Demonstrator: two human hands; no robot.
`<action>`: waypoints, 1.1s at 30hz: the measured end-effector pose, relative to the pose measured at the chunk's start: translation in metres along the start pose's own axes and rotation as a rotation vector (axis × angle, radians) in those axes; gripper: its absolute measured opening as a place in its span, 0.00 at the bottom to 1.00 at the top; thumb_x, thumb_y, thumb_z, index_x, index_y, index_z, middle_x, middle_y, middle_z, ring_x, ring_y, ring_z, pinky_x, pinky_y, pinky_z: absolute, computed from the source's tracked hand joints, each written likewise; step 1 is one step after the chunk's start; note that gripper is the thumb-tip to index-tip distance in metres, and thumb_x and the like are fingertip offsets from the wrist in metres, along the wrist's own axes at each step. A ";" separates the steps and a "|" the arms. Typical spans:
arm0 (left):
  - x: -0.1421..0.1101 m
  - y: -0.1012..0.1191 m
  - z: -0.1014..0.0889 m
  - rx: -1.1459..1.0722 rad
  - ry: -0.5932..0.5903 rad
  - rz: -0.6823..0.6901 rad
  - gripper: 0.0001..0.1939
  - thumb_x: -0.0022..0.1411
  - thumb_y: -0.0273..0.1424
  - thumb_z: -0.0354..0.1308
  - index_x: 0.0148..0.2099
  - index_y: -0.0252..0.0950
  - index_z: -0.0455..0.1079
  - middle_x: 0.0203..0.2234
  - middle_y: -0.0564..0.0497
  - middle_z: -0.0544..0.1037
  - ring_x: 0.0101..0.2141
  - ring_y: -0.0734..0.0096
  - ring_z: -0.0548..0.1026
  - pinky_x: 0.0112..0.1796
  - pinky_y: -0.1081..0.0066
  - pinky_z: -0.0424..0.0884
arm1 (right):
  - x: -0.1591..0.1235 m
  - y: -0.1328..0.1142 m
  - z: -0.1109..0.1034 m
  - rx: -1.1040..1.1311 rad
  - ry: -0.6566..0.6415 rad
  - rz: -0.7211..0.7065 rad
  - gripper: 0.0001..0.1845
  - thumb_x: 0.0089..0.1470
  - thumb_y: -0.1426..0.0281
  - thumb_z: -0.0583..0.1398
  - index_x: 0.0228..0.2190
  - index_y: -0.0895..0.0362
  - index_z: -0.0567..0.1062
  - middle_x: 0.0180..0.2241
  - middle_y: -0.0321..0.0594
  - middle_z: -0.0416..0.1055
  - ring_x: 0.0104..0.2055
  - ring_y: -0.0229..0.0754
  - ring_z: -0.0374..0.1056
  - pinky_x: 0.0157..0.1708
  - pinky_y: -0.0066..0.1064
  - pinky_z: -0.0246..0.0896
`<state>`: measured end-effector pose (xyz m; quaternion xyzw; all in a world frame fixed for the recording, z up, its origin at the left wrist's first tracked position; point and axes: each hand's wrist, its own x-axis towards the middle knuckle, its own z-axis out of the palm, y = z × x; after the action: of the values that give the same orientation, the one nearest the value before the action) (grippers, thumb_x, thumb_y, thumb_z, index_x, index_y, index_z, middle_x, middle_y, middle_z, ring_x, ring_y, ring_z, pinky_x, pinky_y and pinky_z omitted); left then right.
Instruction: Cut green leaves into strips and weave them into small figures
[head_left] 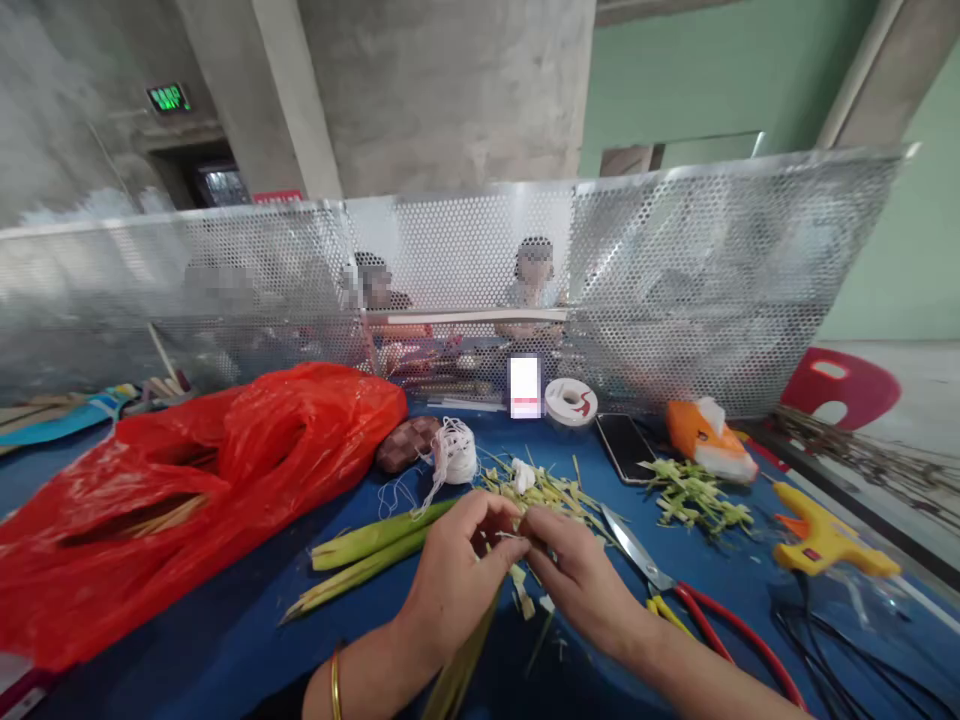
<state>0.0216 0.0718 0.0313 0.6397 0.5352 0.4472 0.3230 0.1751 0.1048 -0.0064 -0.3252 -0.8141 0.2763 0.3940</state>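
Both hands were brought together at the fingertips, low over the blue tabletop (375, 655). The left hand (459, 575) was curled, with a thin white strand (511, 535) pinched at the tip of its thumb. The right hand (574, 570) was curled too, fingertips held against the left's; whether the strand was also gripped by it could not be told. A long, flat yellow-green stalk (466, 668) was seen right below the hands, between the wrists, running up toward the left fingers; its upper end was hidden, so grip on it could not be confirmed.

Left of the left hand, two thick pale-green stalks (367, 555) were laid side by side. Just beyond them, a loose ball of white string (454, 455) was set next to a brown checked pouch (407, 445). Farther left, a large crumpled red plastic bag (300, 425) was spread. Directly beyond the hands, yellow-green shreds (559, 492) were scattered. Right of the right hand, steel scissors with red handles (651, 572) were left, blades parted not visibly. Farther right, a yellow plastic glue gun (825, 540) was placed.
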 end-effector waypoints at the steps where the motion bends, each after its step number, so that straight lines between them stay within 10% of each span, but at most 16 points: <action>1: 0.003 0.003 -0.001 -0.034 0.022 -0.020 0.12 0.52 0.29 0.62 0.41 0.37 0.71 0.32 0.51 0.75 0.33 0.68 0.71 0.33 0.71 0.66 | 0.002 -0.003 -0.005 0.023 0.033 0.022 0.11 0.58 0.74 0.51 0.23 0.55 0.59 0.24 0.33 0.60 0.28 0.37 0.57 0.28 0.27 0.50; 8: 0.017 0.000 0.011 -0.567 -0.329 -0.250 0.16 0.53 0.41 0.64 0.37 0.33 0.71 0.28 0.50 0.76 0.30 0.69 0.73 0.37 0.69 0.68 | 0.007 -0.007 -0.022 0.236 0.168 0.097 0.15 0.61 0.65 0.52 0.22 0.55 0.61 0.22 0.31 0.59 0.25 0.36 0.56 0.26 0.26 0.51; 17: 0.022 -0.023 0.005 -0.582 -0.193 -0.393 0.16 0.52 0.40 0.64 0.36 0.32 0.70 0.14 0.59 0.65 0.14 0.82 0.59 0.16 0.79 0.53 | 0.006 -0.001 -0.016 0.310 0.149 0.167 0.16 0.59 0.63 0.55 0.22 0.57 0.69 0.24 0.36 0.66 0.29 0.39 0.62 0.31 0.30 0.56; 26: 0.029 -0.010 -0.010 -0.416 -0.065 -0.365 0.14 0.52 0.38 0.62 0.37 0.33 0.75 0.18 0.56 0.69 0.15 0.81 0.61 0.18 0.76 0.53 | 0.007 -0.001 -0.016 0.184 0.076 0.206 0.16 0.59 0.64 0.53 0.23 0.56 0.71 0.24 0.38 0.69 0.29 0.40 0.65 0.30 0.31 0.59; 33: 0.039 -0.007 -0.029 -0.141 0.077 -0.245 0.14 0.53 0.37 0.60 0.37 0.33 0.77 0.12 0.57 0.65 0.15 0.76 0.60 0.20 0.72 0.54 | 0.003 0.009 -0.078 -0.404 -0.064 0.208 0.08 0.55 0.63 0.57 0.34 0.53 0.73 0.36 0.42 0.72 0.28 0.43 0.69 0.28 0.34 0.62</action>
<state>-0.0070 0.1095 0.0451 0.5277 0.5885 0.4651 0.3987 0.2402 0.1281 0.0307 -0.4707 -0.8270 0.1571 0.2644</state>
